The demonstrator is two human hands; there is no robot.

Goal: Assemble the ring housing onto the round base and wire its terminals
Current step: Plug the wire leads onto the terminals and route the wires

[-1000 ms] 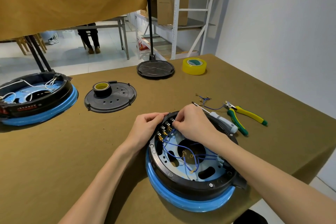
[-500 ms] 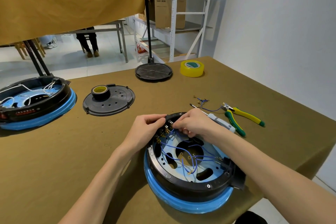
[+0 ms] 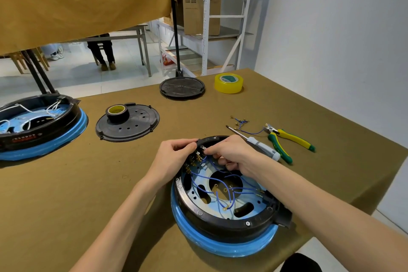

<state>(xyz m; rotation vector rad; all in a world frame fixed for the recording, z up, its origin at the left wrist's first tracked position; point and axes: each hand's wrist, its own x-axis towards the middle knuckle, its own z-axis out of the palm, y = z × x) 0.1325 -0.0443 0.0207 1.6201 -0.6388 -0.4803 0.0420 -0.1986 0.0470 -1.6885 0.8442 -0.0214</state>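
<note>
Near the front edge of the surface (image 3: 66, 183): ring housing (image 3: 212, 223) seated on the blue round base (image 3: 220, 247), so likely only wiring left. Far-left on the housing rim, a row of brass terminals (image 3: 194, 160), running roughly along the rim from far to near. Blue wires (image 3: 220, 192) looping across the metal plate inside, several free ends with lugs lying loose near the middle.

Left hand (image 3: 174, 159) curled around the outer rim just beside the terminals, gripping the housing and steadying it. Right hand (image 3: 229, 154) reaching over the far rim from the right, fingertips pinched narrow at the topmost terminal, apparently on a wire end; exact contact too small to tell.

Key relation: terminals between the two hands, directly at the right fingertips, left hand backing them from outside. Probable next push toward the rim, leftward, against the left hand's support.

Screwdriver (image 3: 260, 146) and pliers (image 3: 287, 139) to the right, nearer the right hand, near spare wires (image 3: 240, 122).
</note>
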